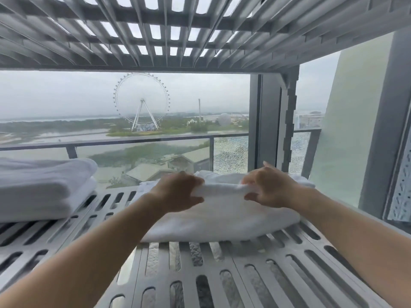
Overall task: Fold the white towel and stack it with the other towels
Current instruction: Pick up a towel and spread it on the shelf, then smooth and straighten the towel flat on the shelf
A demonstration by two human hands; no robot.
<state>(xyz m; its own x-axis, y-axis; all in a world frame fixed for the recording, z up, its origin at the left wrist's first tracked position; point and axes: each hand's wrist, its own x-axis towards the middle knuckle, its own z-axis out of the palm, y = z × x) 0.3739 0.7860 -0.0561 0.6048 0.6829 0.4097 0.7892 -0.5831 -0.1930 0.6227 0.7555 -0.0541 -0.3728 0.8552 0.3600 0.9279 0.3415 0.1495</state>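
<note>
- My left hand [178, 192] pinched the upper fold of the white towel [222, 221] at its left end, thumb below and fingers curled over the top.
- My right hand [266, 187] pinched the same fold at its right end, in the same thumb-under grip.
- The white towel lay on the slotted metal shelf [200, 274], toward the right of centre, already doubled into a thick, rounded bundle. I could not tell how many layers it held.
- More white cloth [213, 175] showed just behind my hands. Whether it belonged to this towel or was a separate one, I could not tell.
- The stack of folded towels [44, 187] sat at the left end of the same shelf, well apart from the towel in my hands.
- Status, as judged: folding was well advanced, with the last fold being made or squared up.
- Remaining, as judged: finish and flatten the fold, lift the bundle, carry it left, and set it squarely on top of the stack.
- A second slotted shelf [178, 30] ran close overhead, so the lift called for a low path.
</note>
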